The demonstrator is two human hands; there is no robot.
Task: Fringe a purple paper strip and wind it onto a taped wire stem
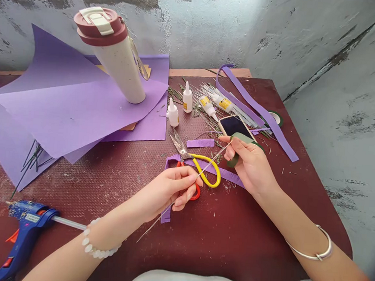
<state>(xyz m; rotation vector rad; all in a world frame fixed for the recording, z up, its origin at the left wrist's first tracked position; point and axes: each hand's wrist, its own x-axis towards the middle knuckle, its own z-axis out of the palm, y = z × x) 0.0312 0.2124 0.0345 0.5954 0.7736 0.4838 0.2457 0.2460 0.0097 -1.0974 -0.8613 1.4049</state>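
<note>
Thin wires (pixel 151 227) run slantwise across the front of the table, pinched midway by my left hand (pixel 172 187). Up at their far end, my right hand (pixel 252 165) has its thumb and fingers closed on a green tape (pixel 243 138), which touches the wire tips. Part of the tape hides behind the fingers. Beneath my hands lie scissors with yellow handles (pixel 217 177), blades pointing away, and a red-handled tool (pixel 196 194) mostly covered by my left hand. A fringed purple paper strip (pixel 228 175) passes under them, and a short purple piece (pixel 200 143) rests beyond.
A blue glue gun (pixel 26 231) lies front left. A tall tumbler (pixel 121 70) stands on purple sheets (pixel 63 113). Several small glue bottles (pixel 187 99), a wire bundle (pixel 246 115), a phone (pixel 236 126), a tape roll (pixel 277 118) and a long purple strip (pixel 281 139) occupy the back right.
</note>
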